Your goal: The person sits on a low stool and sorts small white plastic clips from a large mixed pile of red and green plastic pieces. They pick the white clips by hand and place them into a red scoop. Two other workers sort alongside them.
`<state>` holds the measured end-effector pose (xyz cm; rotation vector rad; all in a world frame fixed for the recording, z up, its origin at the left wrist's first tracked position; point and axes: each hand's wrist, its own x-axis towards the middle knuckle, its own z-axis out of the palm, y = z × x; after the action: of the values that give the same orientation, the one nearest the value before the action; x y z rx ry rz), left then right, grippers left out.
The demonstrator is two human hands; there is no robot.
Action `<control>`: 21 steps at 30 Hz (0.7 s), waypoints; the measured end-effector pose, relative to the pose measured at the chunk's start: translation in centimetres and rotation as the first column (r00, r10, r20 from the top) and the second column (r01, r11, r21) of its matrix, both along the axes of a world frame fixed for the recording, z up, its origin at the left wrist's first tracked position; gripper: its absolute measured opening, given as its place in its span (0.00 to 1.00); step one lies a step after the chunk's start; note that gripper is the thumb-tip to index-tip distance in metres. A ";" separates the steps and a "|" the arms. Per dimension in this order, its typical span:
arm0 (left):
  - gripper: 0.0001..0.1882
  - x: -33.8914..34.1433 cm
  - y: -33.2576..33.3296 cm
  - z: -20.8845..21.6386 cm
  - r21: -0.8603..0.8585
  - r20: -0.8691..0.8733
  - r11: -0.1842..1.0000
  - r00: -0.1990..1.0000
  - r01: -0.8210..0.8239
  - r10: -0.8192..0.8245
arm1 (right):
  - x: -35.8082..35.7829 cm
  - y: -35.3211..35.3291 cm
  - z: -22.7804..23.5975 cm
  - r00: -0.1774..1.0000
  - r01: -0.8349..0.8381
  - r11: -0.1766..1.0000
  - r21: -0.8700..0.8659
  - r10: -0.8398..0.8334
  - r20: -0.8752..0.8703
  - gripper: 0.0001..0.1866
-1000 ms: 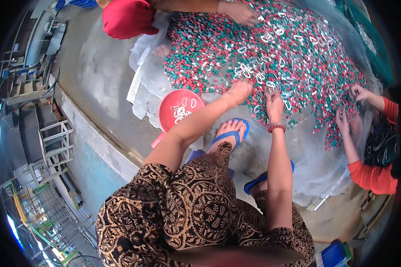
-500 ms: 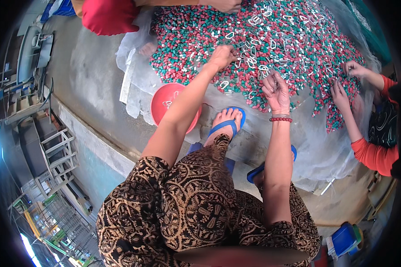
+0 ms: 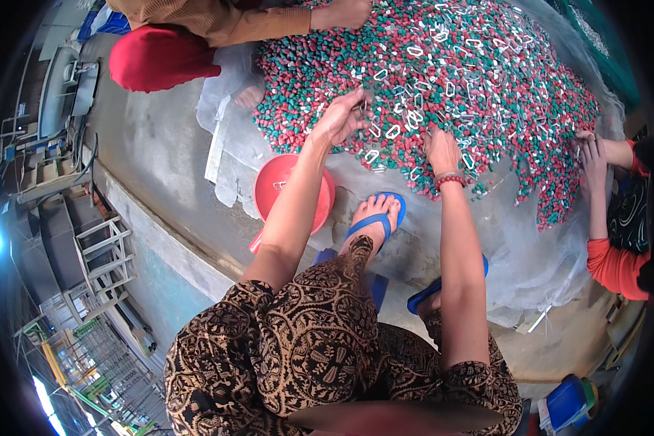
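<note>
A wide heap of small red and green pieces [image 3: 298, 94] is spread in front of me, with white, elongated ring-shaped links [image 3: 392, 131] scattered through it. My left hand [image 3: 336, 122] is raised over the heap's near left part, fingers curled toward the thumb; whatever lies between them is too small to make out. My right hand [image 3: 443, 152], its wrist in a red bead bracelet [image 3: 450, 179], reaches down into the heap's near edge with bent fingers. Their tips are hidden among the pieces. Below my left hand, a red plastic bowl [image 3: 271, 182] holds a few white links, partly covered by my forearm.
Translucent sheeting [image 3: 501, 261] lies under the heap. A person in a red head covering [image 3: 160, 58] works at the far left, one hand over the heap. Another person's hands [image 3: 594, 156] are at the right edge. Blue containers [image 3: 565, 403] stand at lower right.
My left hand has drawn back slightly from the heap and turned its fingers up. My right hand has turned over and lowered into the pieces. The person at far left has leaned further into view.
</note>
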<state>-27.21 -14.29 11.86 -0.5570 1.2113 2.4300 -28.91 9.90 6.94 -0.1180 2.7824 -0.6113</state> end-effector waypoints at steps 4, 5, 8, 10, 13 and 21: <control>0.24 0.5 0.8 -2.8 -0.857 0.111 0.470 0.967 0.211 -0.231 | 1.5 2.1 -1.7 0.973 0.213 0.880 -0.424 -0.232 0.006 0.13; 0.28 0.8 1.2 -3.5 -0.971 0.140 0.141 0.942 0.191 -0.305 | 1.9 2.8 -1.8 0.946 0.316 0.756 -0.573 -0.298 0.127 0.15; 0.25 1.2 2.6 -4.7 -0.955 0.283 -0.193 0.884 0.225 -0.372 | 2.6 4.5 -0.7 0.836 0.545 0.509 -0.666 -0.395 0.382 0.17; 0.21 1.0 3.1 -4.6 -0.980 0.164 -0.168 0.906 0.105 -0.390 | 3.2 5.5 0.9 0.822 0.561 0.457 -0.690 -0.406 0.399 0.16; 0.15 0.4 3.1 -3.0 -0.884 0.026 0.434 0.947 0.170 -0.320 | 4.1 7.9 3.7 0.791 0.601 0.130 -0.788 -0.237 0.564 0.11; 0.07 -0.3 3.7 0.1 -0.080 0.026 0.980 0.983 0.184 -0.182 | 8.3 10.5 5.7 0.858 0.508 -0.494 -0.705 0.220 0.464 0.17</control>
<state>-27.54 -10.62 11.99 -0.4675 1.2991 2.2265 -20.57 20.36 12.61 0.1586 0.6545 -2.6461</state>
